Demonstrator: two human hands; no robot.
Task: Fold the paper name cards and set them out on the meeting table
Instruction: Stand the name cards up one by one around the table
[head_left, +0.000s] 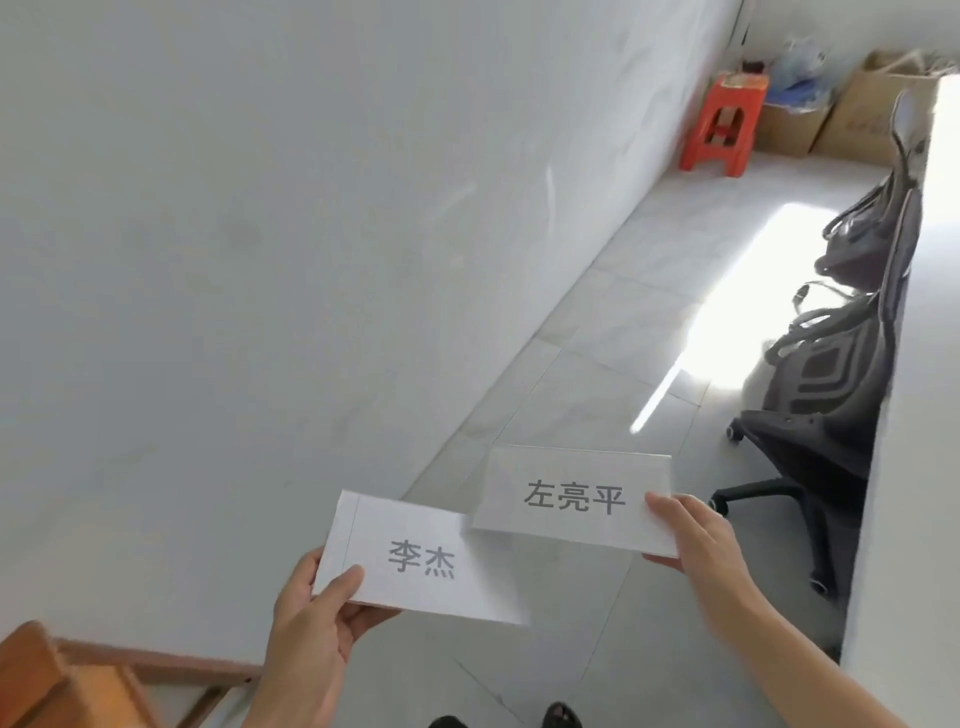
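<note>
Two folded white paper name cards with grey printed characters are held up in front of me over the floor. My left hand (311, 618) pinches the left end of the lower card (415, 561), thumb on top. My right hand (696, 545) pinches the right end of the upper card (571, 499), whose left corner overlaps the lower card. A white table (904, 415) runs along the right edge of the view, with only its side showing.
A white wall fills the left. Black office chairs (831, 364) stand pushed against the white table on the right. An orange stool (724, 124) and cardboard boxes (857, 114) sit at the far end. A wooden chair (62, 686) is at the bottom left. My feet show below.
</note>
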